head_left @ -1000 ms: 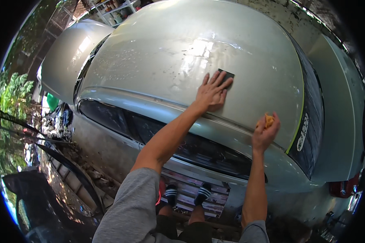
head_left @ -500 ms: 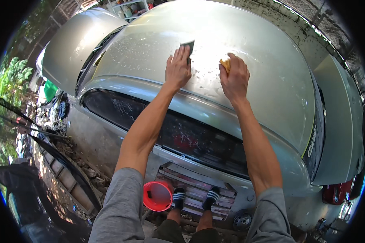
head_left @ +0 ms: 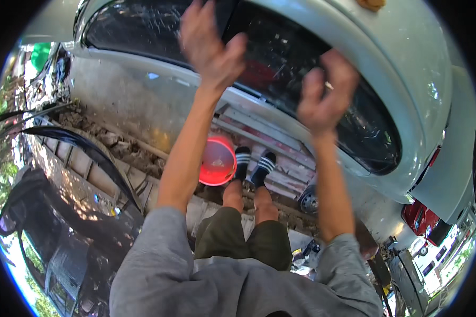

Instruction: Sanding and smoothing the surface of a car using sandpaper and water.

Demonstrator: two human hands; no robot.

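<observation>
My left hand [head_left: 209,47] is raised in front of the car's dark side window [head_left: 259,58], blurred, with fingers apart and nothing visible in it. My right hand [head_left: 328,90], also blurred, hovers before the same window, its fingers loosely bent and apart, apparently empty. The yellow sponge [head_left: 370,4] sits on the pale silver car body [head_left: 410,53] at the top edge of the view, away from both hands. The dark pad is not in view.
My feet in striped slides stand on a slatted wooden platform [head_left: 269,132], beside a red bucket [head_left: 217,161]. A wheel [head_left: 308,201] lies to the right. A dark curved strip [head_left: 79,137] and rubble are at left, a red object [head_left: 418,216] at right.
The view has tipped down from the roof to my feet. Both hands have left the roof; my right hand has let go of the yellow sponge, and the dark pad has gone from view.
</observation>
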